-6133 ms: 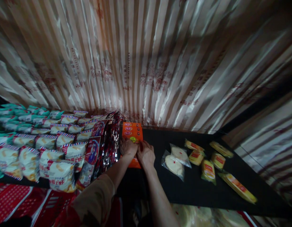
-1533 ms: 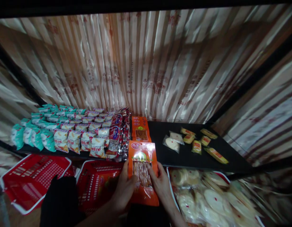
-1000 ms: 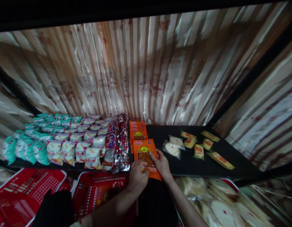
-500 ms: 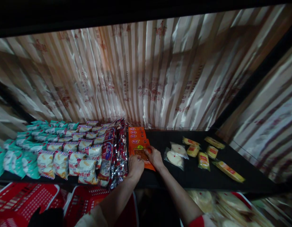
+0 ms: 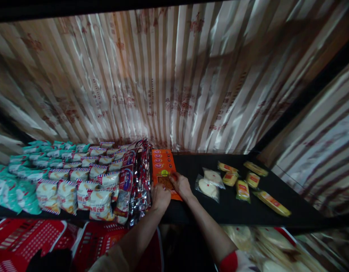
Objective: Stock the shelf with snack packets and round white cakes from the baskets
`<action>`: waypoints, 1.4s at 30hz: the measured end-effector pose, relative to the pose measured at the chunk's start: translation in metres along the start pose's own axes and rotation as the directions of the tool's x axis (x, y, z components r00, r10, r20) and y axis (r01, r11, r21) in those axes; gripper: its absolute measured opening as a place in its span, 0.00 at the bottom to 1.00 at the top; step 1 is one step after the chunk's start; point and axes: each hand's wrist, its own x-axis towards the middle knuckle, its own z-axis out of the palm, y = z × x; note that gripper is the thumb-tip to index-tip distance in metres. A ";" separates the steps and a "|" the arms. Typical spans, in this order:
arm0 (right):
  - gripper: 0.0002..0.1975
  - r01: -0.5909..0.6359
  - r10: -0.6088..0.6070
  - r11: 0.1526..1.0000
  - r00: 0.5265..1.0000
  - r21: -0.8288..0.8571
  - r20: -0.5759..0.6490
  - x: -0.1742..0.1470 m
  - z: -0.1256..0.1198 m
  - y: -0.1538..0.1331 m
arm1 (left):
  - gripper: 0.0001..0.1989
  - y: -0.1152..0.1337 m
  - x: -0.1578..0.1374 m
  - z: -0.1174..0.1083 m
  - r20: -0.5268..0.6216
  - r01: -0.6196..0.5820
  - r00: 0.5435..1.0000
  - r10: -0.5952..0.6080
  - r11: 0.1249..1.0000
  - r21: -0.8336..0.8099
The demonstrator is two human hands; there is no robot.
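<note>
Hands (image 5: 162,197) both grasped orange packet (image 5: 164,177); four o'clock from it, red-rimmed basket (image 5: 288,235) held bagged pale discs (image 5: 272,241); eight o'clock, red baskets (image 5: 29,238) stood.

Both forearms (image 5: 209,226) converge ahead, the left hand (image 5: 161,198) with curled fingers (image 5: 162,189), the right hand (image 5: 182,186) near it.

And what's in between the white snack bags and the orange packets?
In the head view, shiny dark-red and silver packets are bunched together between the white snack bags and the orange packets.
</note>
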 end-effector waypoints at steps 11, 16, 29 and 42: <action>0.21 -0.003 0.003 0.999 1.000 -0.050 0.001 0.000 -0.002 0.000 | 0.12 0.002 0.002 0.009 0.000 -0.017 1.000 0.017 1.000 -0.001; 0.22 -0.001 0.001 0.998 1.000 -0.067 -0.004 -0.002 0.001 0.001 | 0.13 0.001 0.003 0.013 -0.003 -0.012 1.000 0.012 1.000 -0.010; 0.23 -0.044 0.043 0.995 0.999 -0.086 -0.012 -0.009 0.006 -0.002 | 0.13 -0.001 0.002 0.019 0.003 -0.001 1.000 0.001 1.000 -0.028; 0.22 -0.054 0.047 0.985 0.998 -0.166 -0.046 -0.012 0.005 -0.009 | 0.11 -0.004 0.004 0.019 0.027 0.015 1.000 -0.012 0.993 -0.115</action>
